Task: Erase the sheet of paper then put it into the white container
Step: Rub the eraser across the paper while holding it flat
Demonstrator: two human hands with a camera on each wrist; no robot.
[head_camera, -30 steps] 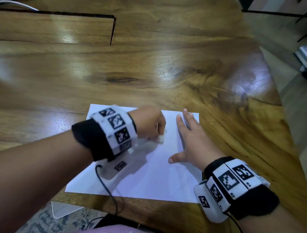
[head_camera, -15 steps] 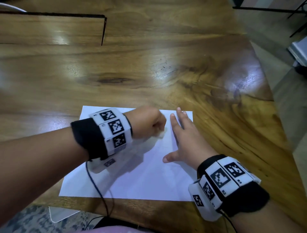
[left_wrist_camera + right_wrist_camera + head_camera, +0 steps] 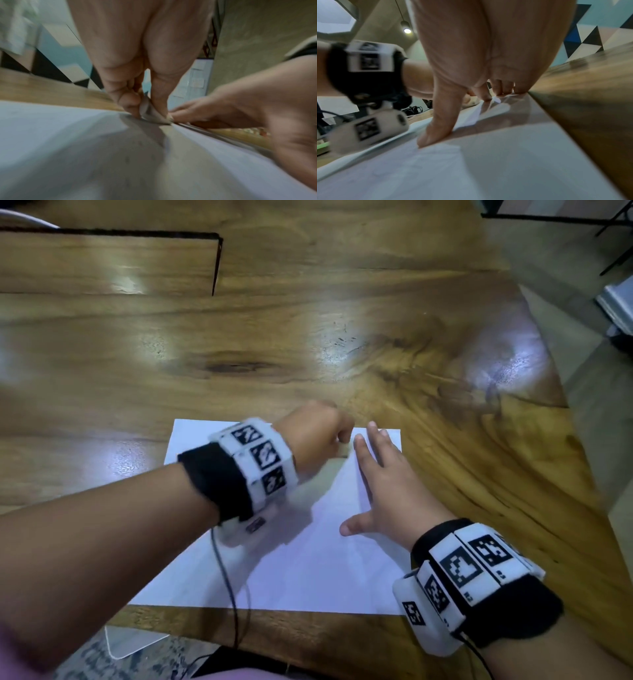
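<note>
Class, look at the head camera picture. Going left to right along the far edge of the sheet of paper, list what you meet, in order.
Bare corner of the paper → left hand, gripping an eraser → right hand, flat on the sheet → wooden table.

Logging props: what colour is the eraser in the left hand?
Off-white small eraser, pinched by the left hand; left wrist view.

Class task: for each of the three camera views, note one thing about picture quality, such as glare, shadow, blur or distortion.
Head view: bright glare patches on the wooden table; the left hand casts a shadow on the sheet of paper. Left wrist view: motion blur smears the paper, though the eraser remains recognisable. Right wrist view: wide-angle stretching enlarges the right hand; the table edge blurs.
</note>
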